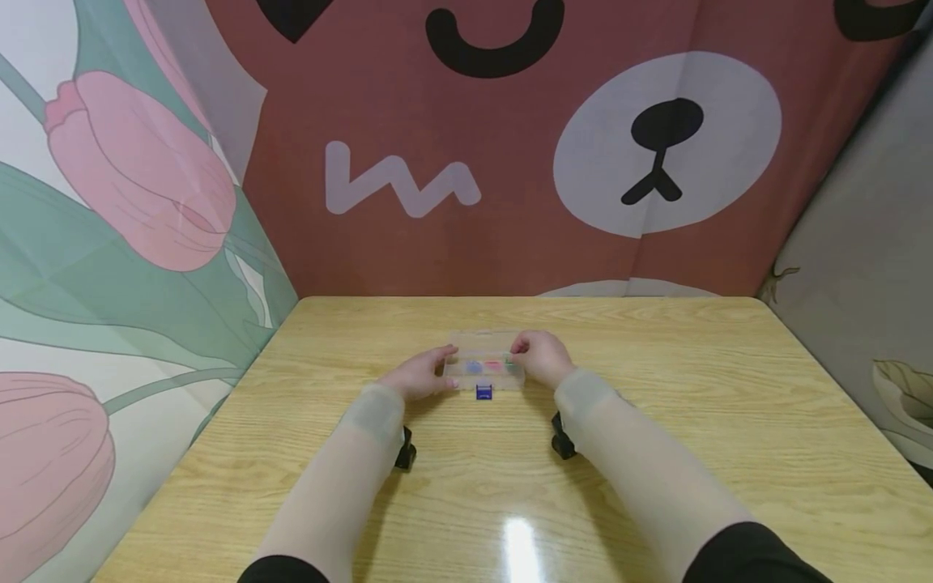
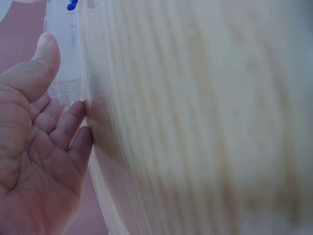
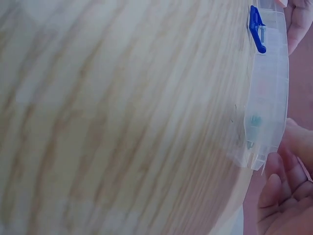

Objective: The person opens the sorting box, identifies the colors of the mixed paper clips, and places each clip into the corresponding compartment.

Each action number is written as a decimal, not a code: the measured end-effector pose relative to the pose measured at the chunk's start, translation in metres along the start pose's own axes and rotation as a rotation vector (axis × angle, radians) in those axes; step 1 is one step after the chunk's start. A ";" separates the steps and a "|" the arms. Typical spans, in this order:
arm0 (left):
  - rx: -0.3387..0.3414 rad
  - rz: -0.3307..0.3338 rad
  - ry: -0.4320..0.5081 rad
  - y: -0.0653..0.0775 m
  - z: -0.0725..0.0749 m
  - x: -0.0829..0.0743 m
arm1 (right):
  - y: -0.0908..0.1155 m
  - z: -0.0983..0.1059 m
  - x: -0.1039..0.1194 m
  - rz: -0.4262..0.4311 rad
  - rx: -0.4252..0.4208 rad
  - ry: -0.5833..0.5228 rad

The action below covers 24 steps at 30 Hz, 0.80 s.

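Note:
A small clear plastic box (image 1: 484, 380) lies on the table, a blue latch (image 1: 484, 392) on its front side. Through the plastic show small blue (image 1: 475, 367), pink (image 1: 494, 366) and green pieces, the green piece (image 3: 256, 119) near the right end. My left hand (image 1: 423, 374) holds the box's left end, thumb and fingers spread around it. At the right end, my right hand (image 1: 543, 357) grips the box between curled fingers and thumb. In the right wrist view the thumb (image 3: 299, 142) lies along the box's far side, with the fingers by its end corner.
The box stands on a light wooden table (image 1: 481, 470). A brown cloth with a bear print (image 1: 408, 251) hangs behind the far edge, a tulip-patterned cloth (image 1: 146, 194) on the left. Dark wrist devices (image 1: 563, 437) sit under both forearms.

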<state>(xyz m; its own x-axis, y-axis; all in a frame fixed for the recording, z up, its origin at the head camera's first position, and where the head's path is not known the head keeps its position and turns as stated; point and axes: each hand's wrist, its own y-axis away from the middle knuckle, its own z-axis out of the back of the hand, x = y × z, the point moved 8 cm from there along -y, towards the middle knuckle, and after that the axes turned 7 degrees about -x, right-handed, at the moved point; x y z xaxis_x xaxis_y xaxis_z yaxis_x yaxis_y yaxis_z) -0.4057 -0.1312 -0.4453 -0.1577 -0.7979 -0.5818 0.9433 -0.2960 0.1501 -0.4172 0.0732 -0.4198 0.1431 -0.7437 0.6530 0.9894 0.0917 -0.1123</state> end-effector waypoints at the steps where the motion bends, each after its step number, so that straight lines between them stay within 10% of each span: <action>1: -0.001 -0.001 -0.001 0.000 0.000 0.000 | 0.001 0.000 0.000 0.003 0.002 -0.008; 24: -0.006 -0.028 -0.013 0.004 0.002 -0.004 | 0.021 -0.005 -0.007 0.101 0.152 0.081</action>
<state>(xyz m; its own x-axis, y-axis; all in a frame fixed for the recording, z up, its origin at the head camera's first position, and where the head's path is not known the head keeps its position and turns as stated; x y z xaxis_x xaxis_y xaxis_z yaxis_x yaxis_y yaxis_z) -0.4020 -0.1299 -0.4409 -0.1877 -0.7964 -0.5749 0.9403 -0.3149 0.1293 -0.3972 0.0768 -0.4308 0.2459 -0.7761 0.5807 0.9631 0.2631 -0.0563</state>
